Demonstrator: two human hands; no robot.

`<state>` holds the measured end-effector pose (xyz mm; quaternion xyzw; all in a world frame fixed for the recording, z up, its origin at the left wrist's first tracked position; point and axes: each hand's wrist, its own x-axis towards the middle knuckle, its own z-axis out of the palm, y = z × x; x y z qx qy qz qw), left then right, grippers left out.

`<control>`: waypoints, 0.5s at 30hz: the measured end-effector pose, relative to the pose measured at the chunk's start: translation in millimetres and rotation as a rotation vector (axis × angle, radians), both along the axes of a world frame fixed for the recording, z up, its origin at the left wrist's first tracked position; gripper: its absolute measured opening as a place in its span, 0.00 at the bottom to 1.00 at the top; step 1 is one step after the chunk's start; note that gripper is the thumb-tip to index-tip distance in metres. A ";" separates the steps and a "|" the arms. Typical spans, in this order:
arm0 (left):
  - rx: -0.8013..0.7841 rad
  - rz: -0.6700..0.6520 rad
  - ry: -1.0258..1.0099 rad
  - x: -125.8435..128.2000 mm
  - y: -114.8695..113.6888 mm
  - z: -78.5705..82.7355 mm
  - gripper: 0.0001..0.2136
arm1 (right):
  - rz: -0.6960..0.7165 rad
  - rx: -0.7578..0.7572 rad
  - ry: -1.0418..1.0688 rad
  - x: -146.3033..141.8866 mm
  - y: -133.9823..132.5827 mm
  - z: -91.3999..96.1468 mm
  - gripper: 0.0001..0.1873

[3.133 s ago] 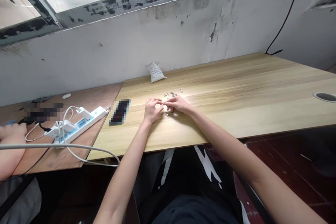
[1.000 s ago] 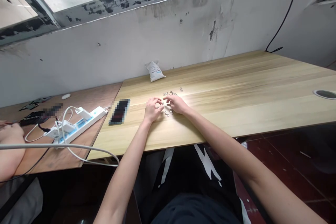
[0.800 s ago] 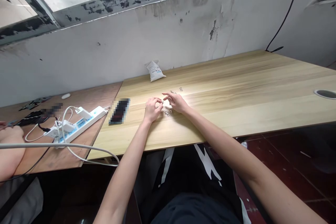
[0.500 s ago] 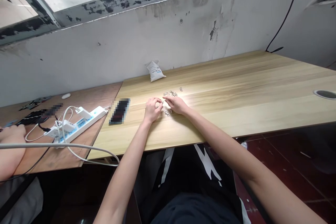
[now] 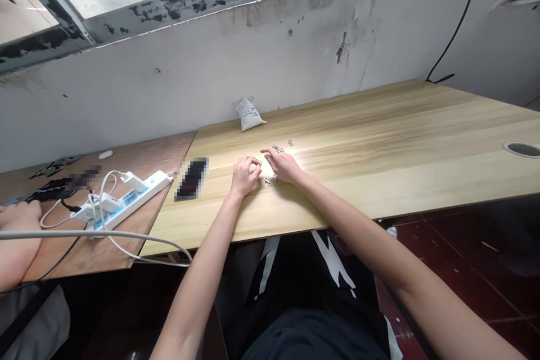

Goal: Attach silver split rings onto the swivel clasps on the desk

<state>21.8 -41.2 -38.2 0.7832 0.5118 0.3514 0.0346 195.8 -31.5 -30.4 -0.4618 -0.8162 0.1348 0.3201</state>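
Note:
Both my hands rest on the light wooden table point(image 5: 379, 140) near a scatter of small metal clasps point(image 5: 280, 149). My left hand point(image 5: 244, 173) is curled, its fingertips pinched on a small metal piece too tiny to name. My right hand point(image 5: 283, 166) lies beside it with the forefinger stretched out toward the loose clasps. Two more clasps point(image 5: 269, 181) lie on the wood between the hands.
A small white bag point(image 5: 250, 114) leans by the wall. A dark phone point(image 5: 192, 178) lies to the left, then a white power strip point(image 5: 126, 198) with cables on a darker board. Another person's arm point(image 5: 17, 236) shows at far left. A cable hole point(image 5: 522, 149) at right.
My hands have drawn apart since three seconds ago; the right one reaches its forefinger back and forth toward the loose clasps. The left hand stays pinched in place.

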 end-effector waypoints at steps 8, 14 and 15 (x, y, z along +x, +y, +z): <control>0.000 -0.001 0.018 1.2 -1.9 1.6 0.03 | -0.034 -0.002 -0.052 -1.3 1.6 0.1 0.17; 0.000 -0.007 0.043 1.0 -2.7 2.0 0.03 | -0.060 -0.037 -0.057 2.5 0.0 0.8 0.18; 0.000 -0.009 0.050 1.0 -3.0 2.3 0.03 | -0.057 -0.049 -0.056 3.8 0.1 1.6 0.16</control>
